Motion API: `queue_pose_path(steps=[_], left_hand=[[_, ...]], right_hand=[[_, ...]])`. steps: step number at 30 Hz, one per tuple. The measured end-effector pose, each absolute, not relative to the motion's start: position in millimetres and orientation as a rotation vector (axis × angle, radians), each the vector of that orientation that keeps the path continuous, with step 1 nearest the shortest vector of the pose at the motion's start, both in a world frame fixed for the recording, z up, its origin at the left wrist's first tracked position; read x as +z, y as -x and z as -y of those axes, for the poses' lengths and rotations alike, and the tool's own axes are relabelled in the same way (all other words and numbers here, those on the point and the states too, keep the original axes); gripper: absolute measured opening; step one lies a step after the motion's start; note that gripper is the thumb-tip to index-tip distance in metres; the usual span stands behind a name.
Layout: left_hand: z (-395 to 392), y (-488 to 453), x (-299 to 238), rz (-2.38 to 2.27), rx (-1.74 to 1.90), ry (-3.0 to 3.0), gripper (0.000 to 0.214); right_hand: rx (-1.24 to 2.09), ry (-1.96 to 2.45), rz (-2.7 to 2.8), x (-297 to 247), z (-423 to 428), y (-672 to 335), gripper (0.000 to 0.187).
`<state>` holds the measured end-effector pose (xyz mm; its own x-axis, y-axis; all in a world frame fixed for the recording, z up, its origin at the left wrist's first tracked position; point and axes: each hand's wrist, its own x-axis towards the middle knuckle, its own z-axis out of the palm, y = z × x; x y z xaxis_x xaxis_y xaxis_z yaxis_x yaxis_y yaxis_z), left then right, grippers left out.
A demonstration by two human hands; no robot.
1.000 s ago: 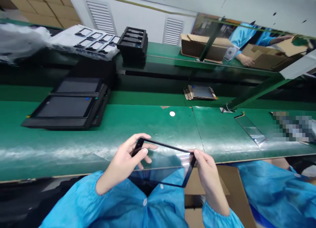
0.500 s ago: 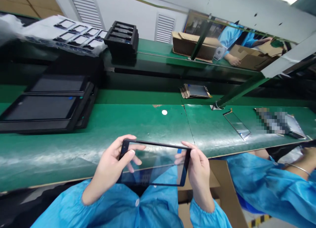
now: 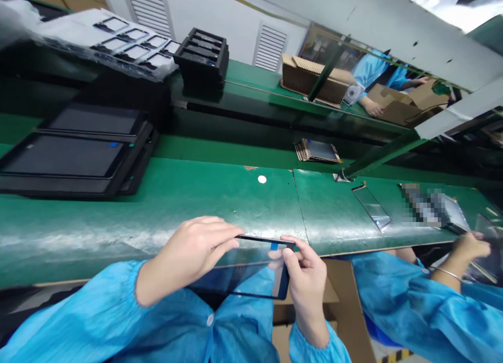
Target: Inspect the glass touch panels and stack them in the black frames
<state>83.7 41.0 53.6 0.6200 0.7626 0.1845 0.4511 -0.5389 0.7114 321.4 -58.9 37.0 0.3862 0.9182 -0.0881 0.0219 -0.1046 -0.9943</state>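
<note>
A clear touch screen panel (image 3: 251, 271) with a black border and a small blue tab is held tilted over my lap, just off the bench edge. My right hand (image 3: 308, 279) grips its right end, thumb on the front face and fingers behind, partly seen through the glass. Across its upper left lies my left hand (image 3: 200, 248), fingers pressed together and pinching the top edge. The panel's left end is hidden by this hand. On the bench ahead is a white round spot (image 3: 262, 179).
Black trays (image 3: 98, 185) with dark screens are stacked at left. A small panel stack (image 3: 320, 151) and a single clear panel (image 3: 371, 208) lie to the right. A green post (image 3: 377, 156) rises there. At right, a co-worker's hand (image 3: 469, 248) holds a panel.
My left hand has moved from the panel's left end to its top edge. My right hand keeps its grip. The co-worker's hand has come up holding a panel.
</note>
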Motion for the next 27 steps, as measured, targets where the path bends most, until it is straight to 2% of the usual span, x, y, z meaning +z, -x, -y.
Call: queue_pose_path(steps=[4, 7, 10, 13, 18, 23, 27], left_hand=[[-33.0, -94.2, 60.1, -0.822, 0.491, -2.079, 0.037], [-28.2, -100.3, 58.1, -0.847, 0.473, -1.744, 0.040], [-22.3, -100.3, 52.4, -0.950, 0.559, -1.292, 0.048], [-16.1, -99.0, 49.7, -0.963, 0.607, -1.090, 0.053], [-10.7, -99.7, 50.0, -0.953, 0.617, -1.049, 0.058], [-10.8, -95.6, 50.9, -0.946, 0.603, -1.082, 0.060], [-17.0, -91.8, 56.8, -0.999, 0.588, -1.452, 0.059]], right_hand=[[1.171, 1.351, 1.041, 40.4, 51.0, -316.4, 0.036], [1.329, 1.238, 0.987, 37.9, 46.7, -316.8, 0.043], [1.287, 1.277, 0.795, 30.1, 44.3, -323.4, 0.043], [1.207, 1.368, 0.765, 23.5, 42.3, -327.4, 0.047], [1.136, 1.399, 0.834, 30.9, 39.6, -321.6, 0.054], [1.048, 1.372, 0.898, 42.6, 39.9, -320.4, 0.048], [1.067, 1.388, 1.030, 42.6, 38.5, -312.7, 0.041]])
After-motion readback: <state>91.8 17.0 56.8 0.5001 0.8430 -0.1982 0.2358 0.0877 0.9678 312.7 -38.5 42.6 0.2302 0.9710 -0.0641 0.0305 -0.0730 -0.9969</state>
